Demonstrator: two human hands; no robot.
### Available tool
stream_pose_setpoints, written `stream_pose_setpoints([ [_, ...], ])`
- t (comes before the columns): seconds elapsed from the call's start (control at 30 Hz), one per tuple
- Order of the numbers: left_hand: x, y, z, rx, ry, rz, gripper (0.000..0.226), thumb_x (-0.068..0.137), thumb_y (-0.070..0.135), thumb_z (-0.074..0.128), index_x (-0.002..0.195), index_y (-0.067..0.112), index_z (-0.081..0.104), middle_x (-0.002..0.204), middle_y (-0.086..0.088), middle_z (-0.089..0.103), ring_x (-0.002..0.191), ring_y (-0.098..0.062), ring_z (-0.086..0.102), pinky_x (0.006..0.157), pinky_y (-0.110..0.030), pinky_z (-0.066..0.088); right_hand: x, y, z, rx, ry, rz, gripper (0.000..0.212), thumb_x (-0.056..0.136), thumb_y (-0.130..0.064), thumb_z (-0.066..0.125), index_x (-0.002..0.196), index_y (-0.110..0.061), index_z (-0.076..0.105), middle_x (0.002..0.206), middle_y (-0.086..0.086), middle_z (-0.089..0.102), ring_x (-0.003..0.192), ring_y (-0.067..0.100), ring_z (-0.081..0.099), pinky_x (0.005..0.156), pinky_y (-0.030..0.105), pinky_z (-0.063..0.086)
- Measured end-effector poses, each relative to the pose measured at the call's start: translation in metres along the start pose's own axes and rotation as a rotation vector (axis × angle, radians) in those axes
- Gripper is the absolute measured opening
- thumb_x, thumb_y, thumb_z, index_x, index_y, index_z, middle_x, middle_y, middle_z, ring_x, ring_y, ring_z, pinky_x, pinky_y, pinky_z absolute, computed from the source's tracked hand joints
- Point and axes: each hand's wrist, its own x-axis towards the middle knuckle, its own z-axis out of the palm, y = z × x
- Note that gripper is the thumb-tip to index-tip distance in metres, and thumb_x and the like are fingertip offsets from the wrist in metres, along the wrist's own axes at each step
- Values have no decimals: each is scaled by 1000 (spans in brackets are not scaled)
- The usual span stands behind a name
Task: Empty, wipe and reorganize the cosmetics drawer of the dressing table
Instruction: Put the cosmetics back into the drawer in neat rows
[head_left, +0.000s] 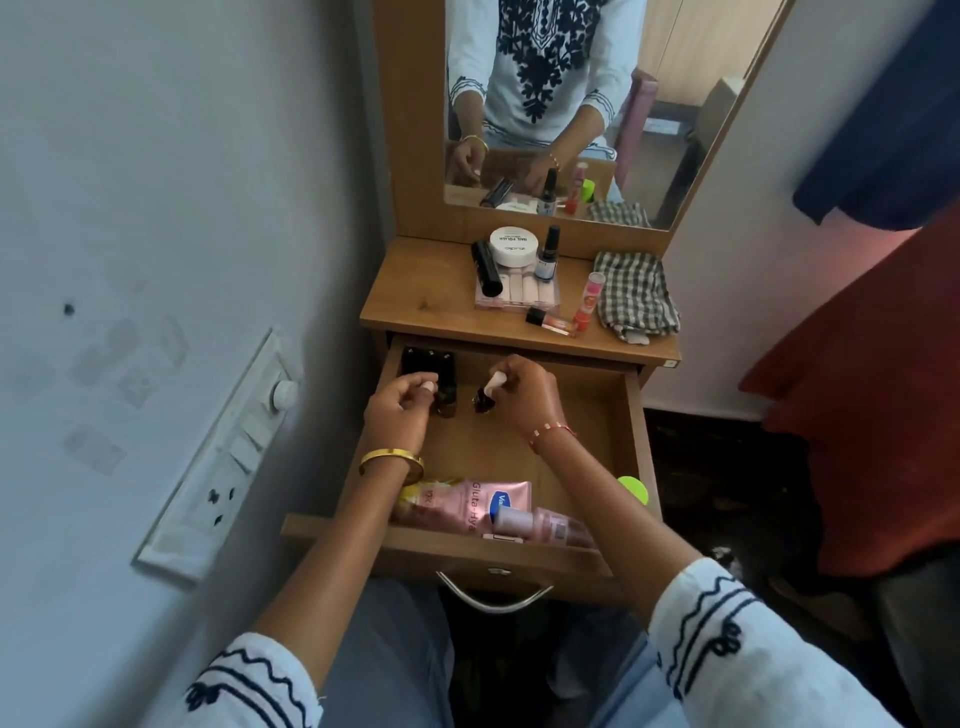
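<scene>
The wooden drawer (635, 415) of the dressing table is pulled out. My left hand (397, 410) pinches a small dark bottle (445, 402) standing beside a row of dark bottles (428, 364) in the back left corner. My right hand (519, 397) pinches another small dark nail polish bottle (482, 404) just to the right of it. At the drawer's front lie a pink lotion tube (467, 504), a pink bottle (540, 525) and a green-capped item (634, 488).
On the tabletop (431, 296) sit a white jar (514, 244), a black tube (485, 269), a clear box of pink items (519, 293), a blue bottle (546, 260), lip products (550, 320) and a checked cloth (634, 296). A mirror (675, 104) stands behind. A wall with a switchboard (228, 457) is at left.
</scene>
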Motion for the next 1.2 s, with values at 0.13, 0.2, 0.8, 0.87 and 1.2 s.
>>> stream_pose_setpoints([
  [0.13, 0, -1, 0, 48, 21, 16, 17, 90, 14, 53, 99, 18, 67, 95, -2, 64, 93, -17, 61, 87, -35, 52, 14, 1, 13, -54, -40, 30, 21, 84, -1, 59, 105, -5, 64, 106, 15, 66, 100, 24, 61, 74, 22, 41],
  [0.2, 0, -2, 0, 85, 26, 34, 18, 90, 14, 53, 102, 15, 67, 94, -1, 63, 90, -15, 59, 84, -30, 51, 19, -1, 20, -76, -52, 24, 22, 84, 0, 59, 105, -5, 65, 107, 15, 66, 102, 25, 61, 76, 23, 44],
  [0.8, -5, 2, 0, 190, -9, 63, 22, 90, 13, 52, 106, 16, 67, 93, 3, 62, 90, -11, 57, 79, -23, 44, 20, -14, 28, -202, -140, -21, 32, 86, -3, 59, 118, -7, 61, 116, 17, 64, 111, 28, 59, 93, 31, 47],
  [0.87, -5, 3, 1, 194, -9, 81, 22, 90, 13, 52, 106, 17, 67, 98, 2, 64, 90, -10, 56, 78, -22, 43, 17, -17, 24, -221, -111, -48, 33, 87, -4, 57, 120, -6, 60, 116, 17, 63, 110, 29, 59, 95, 33, 48],
  [1.2, 10, 46, 9, 21, 36, 163, 18, 89, 10, 54, 99, 9, 68, 100, -8, 69, 97, -22, 64, 91, -38, 52, 18, -62, -32, -125, 172, -211, 19, 89, -7, 53, 103, -7, 66, 100, 11, 68, 93, 21, 63, 84, 32, 54],
])
